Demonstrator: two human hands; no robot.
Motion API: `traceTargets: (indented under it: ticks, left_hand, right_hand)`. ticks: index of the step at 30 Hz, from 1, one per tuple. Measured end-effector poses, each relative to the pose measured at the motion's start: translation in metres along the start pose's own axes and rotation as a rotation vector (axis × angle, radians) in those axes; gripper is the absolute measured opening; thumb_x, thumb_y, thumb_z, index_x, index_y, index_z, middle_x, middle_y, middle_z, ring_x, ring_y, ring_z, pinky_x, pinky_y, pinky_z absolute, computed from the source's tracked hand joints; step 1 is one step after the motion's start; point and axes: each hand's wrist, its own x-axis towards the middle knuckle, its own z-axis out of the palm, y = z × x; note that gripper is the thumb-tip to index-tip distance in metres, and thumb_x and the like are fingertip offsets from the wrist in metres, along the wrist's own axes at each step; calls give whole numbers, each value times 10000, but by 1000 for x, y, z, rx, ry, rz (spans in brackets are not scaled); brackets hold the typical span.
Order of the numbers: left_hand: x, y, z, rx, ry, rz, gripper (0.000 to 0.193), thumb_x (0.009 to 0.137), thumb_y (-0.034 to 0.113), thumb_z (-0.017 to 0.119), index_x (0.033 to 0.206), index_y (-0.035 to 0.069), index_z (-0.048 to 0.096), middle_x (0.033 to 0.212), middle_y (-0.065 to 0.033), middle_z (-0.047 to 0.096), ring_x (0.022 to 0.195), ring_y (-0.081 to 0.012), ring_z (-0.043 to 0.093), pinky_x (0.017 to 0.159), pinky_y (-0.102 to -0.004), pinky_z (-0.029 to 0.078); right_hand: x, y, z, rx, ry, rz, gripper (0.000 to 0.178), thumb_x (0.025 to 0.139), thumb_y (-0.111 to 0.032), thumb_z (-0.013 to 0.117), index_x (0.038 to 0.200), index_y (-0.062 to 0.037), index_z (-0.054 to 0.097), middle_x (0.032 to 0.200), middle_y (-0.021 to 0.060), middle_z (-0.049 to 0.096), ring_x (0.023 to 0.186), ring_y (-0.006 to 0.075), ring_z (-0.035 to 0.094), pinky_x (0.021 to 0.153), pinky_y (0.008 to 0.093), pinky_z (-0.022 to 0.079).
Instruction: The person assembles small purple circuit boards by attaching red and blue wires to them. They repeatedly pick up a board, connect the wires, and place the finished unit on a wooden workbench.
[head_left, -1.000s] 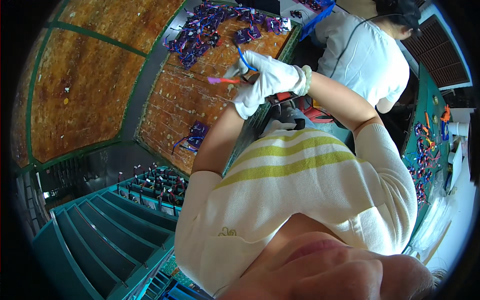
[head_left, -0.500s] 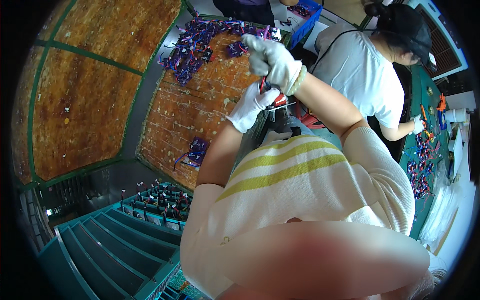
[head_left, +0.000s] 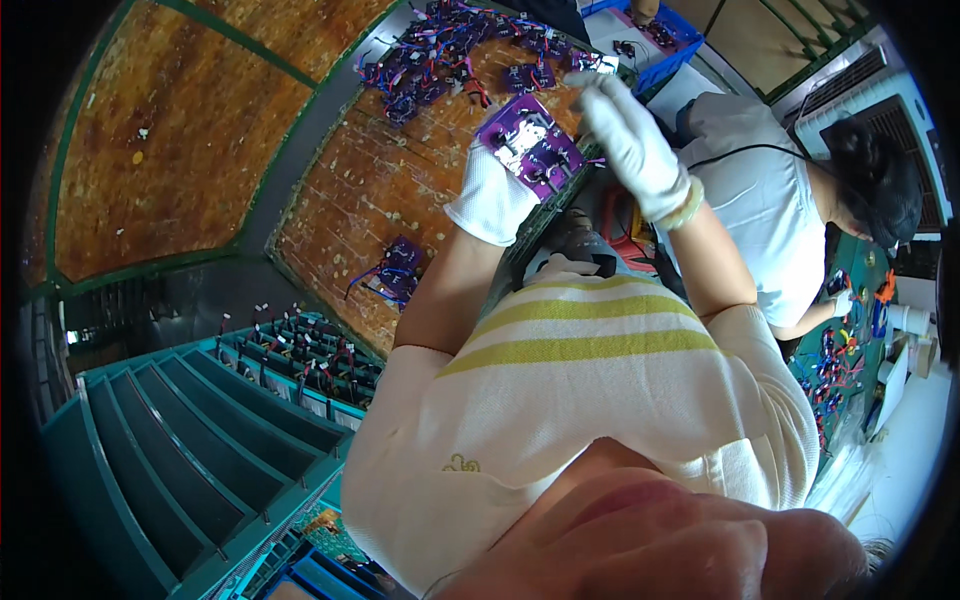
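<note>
1 purple circuit board [head_left: 535, 150], head view: gripped by left hand [head_left: 488, 200] above wooden bench [head_left: 345, 190], some fingers hidden beneath. Right hand [head_left: 637, 148] unclenched, holding nothing visible, just beside it. Board markings glare-washed, unreadable. Shirt embroidery [head_left: 461, 463] illegible. Board pile [head_left: 440, 50] too tangled to count.

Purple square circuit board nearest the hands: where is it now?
In the head view, the purple square circuit board is above centre, held by the white-gloved left hand, with the white-gloved right hand to its right.
</note>
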Motion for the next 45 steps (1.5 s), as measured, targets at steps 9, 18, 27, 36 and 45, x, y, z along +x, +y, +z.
traceTargets:
  ticks: [9,18,27,36,45]
  left_hand:
    - [4,-9,13,-200,-7,-11,386,975,357,365,1026,50,592,976,-113,653,898,-257,640,816,-394,530]
    - [-5,-10,23,-61,-105,-12,378,985,343,366,1100,28,539,1073,-143,613,980,-266,616,866,-401,518]
    - [-16,-10,43,-143,4,-108,486,994,458,335,1238,76,510,1186,-124,600,1053,-281,618,898,-447,531]
    - [-9,-3,60,-52,141,-12,642,945,560,374,1284,23,470,1204,-153,589,1080,-300,598,954,-481,479]
    - [-28,-1,39,919,243,493,752,914,473,537,1428,27,218,1112,-144,513,934,-206,564,767,-349,516]
  right_hand:
    - [6,9,20,-515,172,-433,249,892,-291,611,912,-46,652,789,152,626,716,344,610,624,390,499]
    - [4,-13,11,-430,98,-469,173,862,-236,642,910,-73,674,771,118,616,658,298,610,578,351,493]
    - [0,9,11,-63,114,-364,229,889,-154,570,1044,-1,640,884,133,622,783,279,608,718,321,486]
    - [5,26,15,-85,242,-340,206,922,-142,555,1060,-16,642,814,126,611,725,265,601,668,322,483]
    - [12,19,11,-361,406,-466,141,872,-56,568,959,8,658,745,158,600,655,329,592,607,345,488]
